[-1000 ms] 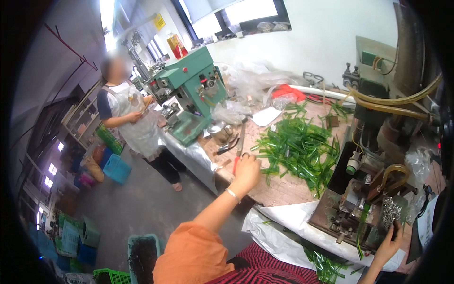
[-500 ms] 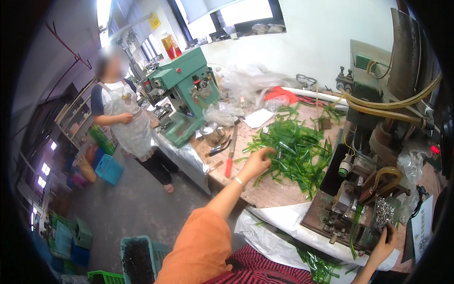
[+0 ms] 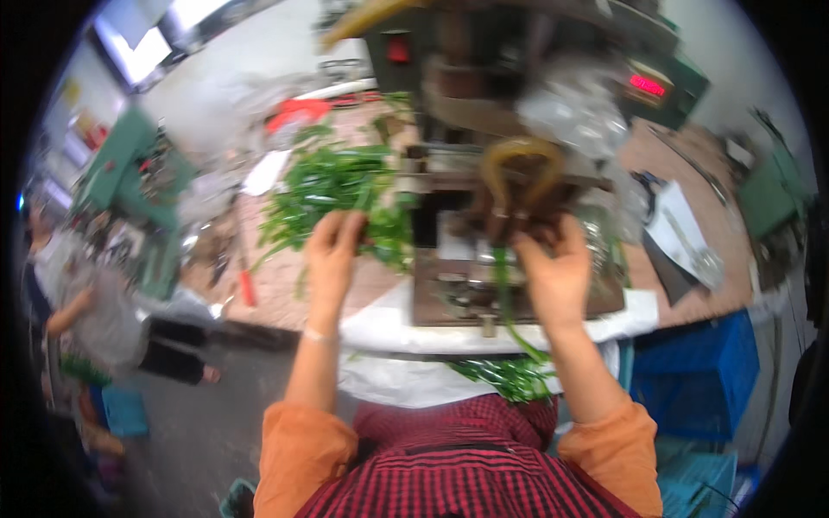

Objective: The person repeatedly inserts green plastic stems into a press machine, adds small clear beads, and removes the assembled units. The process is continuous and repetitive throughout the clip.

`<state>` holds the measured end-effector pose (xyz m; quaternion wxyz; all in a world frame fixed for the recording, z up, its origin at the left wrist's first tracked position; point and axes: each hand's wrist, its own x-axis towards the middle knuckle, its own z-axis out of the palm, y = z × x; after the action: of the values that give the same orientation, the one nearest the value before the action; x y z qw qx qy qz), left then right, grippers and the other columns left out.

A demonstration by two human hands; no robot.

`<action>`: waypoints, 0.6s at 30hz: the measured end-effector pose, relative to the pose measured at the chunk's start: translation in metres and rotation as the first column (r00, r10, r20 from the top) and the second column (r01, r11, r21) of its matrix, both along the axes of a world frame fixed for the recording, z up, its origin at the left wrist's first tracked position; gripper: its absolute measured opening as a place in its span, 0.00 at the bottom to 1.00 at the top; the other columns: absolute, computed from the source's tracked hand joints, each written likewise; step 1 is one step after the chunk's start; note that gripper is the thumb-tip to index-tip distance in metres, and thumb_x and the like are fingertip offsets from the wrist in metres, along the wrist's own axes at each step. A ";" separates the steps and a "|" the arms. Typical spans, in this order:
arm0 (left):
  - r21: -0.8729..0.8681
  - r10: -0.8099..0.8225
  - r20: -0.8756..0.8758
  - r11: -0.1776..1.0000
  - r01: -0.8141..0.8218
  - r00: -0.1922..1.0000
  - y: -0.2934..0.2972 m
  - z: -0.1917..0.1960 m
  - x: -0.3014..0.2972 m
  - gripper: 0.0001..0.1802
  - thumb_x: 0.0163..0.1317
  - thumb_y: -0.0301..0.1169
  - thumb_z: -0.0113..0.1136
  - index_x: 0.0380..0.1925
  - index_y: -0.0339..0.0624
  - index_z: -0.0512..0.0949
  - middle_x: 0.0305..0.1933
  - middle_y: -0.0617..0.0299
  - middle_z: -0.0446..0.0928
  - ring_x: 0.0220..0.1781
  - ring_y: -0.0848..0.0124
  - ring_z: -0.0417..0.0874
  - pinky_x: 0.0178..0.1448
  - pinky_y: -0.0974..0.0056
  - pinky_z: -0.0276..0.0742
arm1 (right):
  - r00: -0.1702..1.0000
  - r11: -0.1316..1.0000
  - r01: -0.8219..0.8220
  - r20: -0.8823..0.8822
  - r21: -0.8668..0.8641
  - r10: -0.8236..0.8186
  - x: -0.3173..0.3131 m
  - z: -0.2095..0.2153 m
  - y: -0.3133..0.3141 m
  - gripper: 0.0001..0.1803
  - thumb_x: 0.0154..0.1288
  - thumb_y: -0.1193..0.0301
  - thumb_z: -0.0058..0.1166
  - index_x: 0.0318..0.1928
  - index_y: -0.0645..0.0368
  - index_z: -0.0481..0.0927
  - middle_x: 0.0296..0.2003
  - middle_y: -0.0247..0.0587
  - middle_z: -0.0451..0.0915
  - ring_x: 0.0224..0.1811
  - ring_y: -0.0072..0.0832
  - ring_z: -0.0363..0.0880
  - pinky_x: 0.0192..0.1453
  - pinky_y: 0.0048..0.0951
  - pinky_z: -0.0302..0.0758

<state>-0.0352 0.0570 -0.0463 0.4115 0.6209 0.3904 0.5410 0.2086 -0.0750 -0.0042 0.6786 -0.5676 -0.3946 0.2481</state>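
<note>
The left hand (image 3: 330,246) is at the near edge of a heap of glossy green strips (image 3: 332,181), its fingers partly curled; blur makes it impossible to tell whether it has hold of a strip. The right hand (image 3: 555,274) reaches up to the front of a dark metal machine (image 3: 436,304), thumb and fingers spread apart; whether they grip anything there, I cannot tell. Just left of its thumb, a long green strip (image 3: 503,289) hangs from the machine and bends down over the front edge. Below that edge, more green strips (image 3: 509,377) lie on white sheeting (image 3: 389,380).

The heap lies on the surface (image 3: 281,304) left of the machine, with a red-handled tool (image 3: 248,289), a white paper (image 3: 266,173) and a red cloth (image 3: 296,112) around it. A yellowish hose (image 3: 528,150) loops above the right hand, near a clear plastic bag (image 3: 574,112). Farther left are a green machine (image 3: 121,177) and a co-worker in a pale apron (image 3: 108,324); a blue crate (image 3: 704,371) is at right.
</note>
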 end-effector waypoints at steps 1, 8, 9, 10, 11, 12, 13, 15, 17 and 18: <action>-0.087 0.010 0.102 0.996 -0.001 0.995 -0.009 0.005 0.006 0.09 0.71 0.29 0.58 0.36 0.33 0.80 0.33 0.59 0.82 0.26 0.77 0.81 0.28 0.73 0.69 | 0.996 0.997 -0.022 -0.082 0.075 0.029 0.001 -0.009 0.002 0.21 0.59 0.82 0.61 0.53 0.68 0.73 0.41 0.40 0.81 0.42 0.25 0.80 0.46 0.26 0.75; 0.460 -0.200 -0.061 0.864 0.205 0.978 -0.045 0.126 0.062 0.08 0.72 0.26 0.55 0.37 0.30 0.78 0.35 0.52 0.84 0.27 0.73 0.83 0.30 0.73 0.77 | 0.933 0.996 -0.054 -0.352 0.066 0.074 -0.014 0.020 -0.008 0.23 0.60 0.84 0.59 0.55 0.68 0.69 0.39 0.42 0.82 0.41 0.22 0.80 0.46 0.22 0.74; 0.449 -0.190 -0.018 0.876 0.178 0.982 -0.045 0.128 0.063 0.08 0.72 0.25 0.55 0.37 0.30 0.78 0.35 0.52 0.84 0.27 0.73 0.83 0.30 0.73 0.77 | 0.934 0.997 -0.057 -0.349 0.053 0.072 -0.016 0.020 -0.009 0.24 0.60 0.84 0.59 0.57 0.68 0.69 0.42 0.44 0.82 0.44 0.24 0.80 0.49 0.23 0.74; 0.435 -0.181 0.024 0.887 0.153 0.983 -0.045 0.130 0.065 0.07 0.72 0.24 0.55 0.37 0.30 0.78 0.35 0.52 0.84 0.27 0.73 0.83 0.29 0.73 0.77 | 0.936 0.997 -0.059 -0.345 0.039 0.069 -0.017 0.020 -0.010 0.25 0.60 0.84 0.58 0.58 0.68 0.69 0.45 0.46 0.82 0.47 0.25 0.80 0.51 0.24 0.75; 0.419 -0.172 0.065 0.899 0.129 0.983 -0.046 0.130 0.067 0.06 0.71 0.23 0.55 0.36 0.29 0.78 0.35 0.51 0.84 0.27 0.72 0.83 0.29 0.73 0.77 | 0.960 0.994 -0.076 -0.264 0.074 0.093 -0.019 0.025 -0.014 0.27 0.60 0.84 0.56 0.60 0.69 0.67 0.49 0.48 0.79 0.52 0.28 0.78 0.55 0.26 0.74; 0.574 -0.146 0.030 0.812 0.103 0.989 -0.046 0.121 0.064 0.07 0.72 0.23 0.53 0.36 0.30 0.78 0.35 0.52 0.84 0.27 0.73 0.83 0.30 0.74 0.78 | 0.975 0.990 -0.097 -0.189 0.098 0.115 -0.025 0.032 -0.024 0.28 0.60 0.85 0.54 0.62 0.69 0.66 0.53 0.49 0.77 0.56 0.31 0.77 0.59 0.29 0.73; 0.611 -0.182 0.030 0.781 0.126 0.983 -0.056 0.111 0.063 0.05 0.69 0.22 0.56 0.34 0.31 0.79 0.36 0.53 0.84 0.28 0.75 0.83 0.28 0.73 0.76 | 0.984 0.987 -0.118 -0.121 0.108 0.131 -0.030 0.038 -0.035 0.30 0.60 0.85 0.53 0.65 0.69 0.64 0.57 0.51 0.75 0.61 0.33 0.75 0.62 0.31 0.73; 0.772 -0.109 -0.400 0.496 0.398 0.910 -0.071 0.101 0.062 0.05 0.64 0.25 0.62 0.34 0.34 0.80 0.38 0.53 0.84 0.26 0.78 0.80 0.27 0.73 0.71 | 0.959 0.983 -0.166 0.246 0.078 0.142 -0.026 0.047 -0.057 0.34 0.59 0.85 0.48 0.68 0.69 0.64 0.64 0.56 0.71 0.68 0.45 0.70 0.70 0.41 0.69; 0.837 0.079 -0.514 0.263 0.480 0.854 -0.088 0.075 0.065 0.07 0.58 0.29 0.66 0.34 0.38 0.82 0.40 0.54 0.83 0.22 0.79 0.75 0.25 0.73 0.67 | 0.868 0.993 -0.104 0.483 -0.049 0.115 0.006 0.033 -0.052 0.28 0.57 0.82 0.48 0.62 0.67 0.74 0.59 0.56 0.76 0.64 0.49 0.74 0.69 0.44 0.70; 0.835 0.093 -0.528 0.240 0.495 0.844 -0.089 0.068 0.077 0.08 0.57 0.31 0.68 0.34 0.39 0.82 0.40 0.55 0.83 0.22 0.78 0.73 0.25 0.73 0.66 | 0.817 0.995 0.101 0.573 -0.026 -0.068 0.024 0.018 -0.049 0.23 0.57 0.80 0.48 0.55 0.64 0.80 0.53 0.55 0.81 0.58 0.50 0.78 0.66 0.43 0.72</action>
<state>0.0418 -0.0316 0.0216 -0.0882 0.8971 -0.0160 0.4326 0.2323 -0.1241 0.0134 0.5238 -0.6512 -0.5472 0.0472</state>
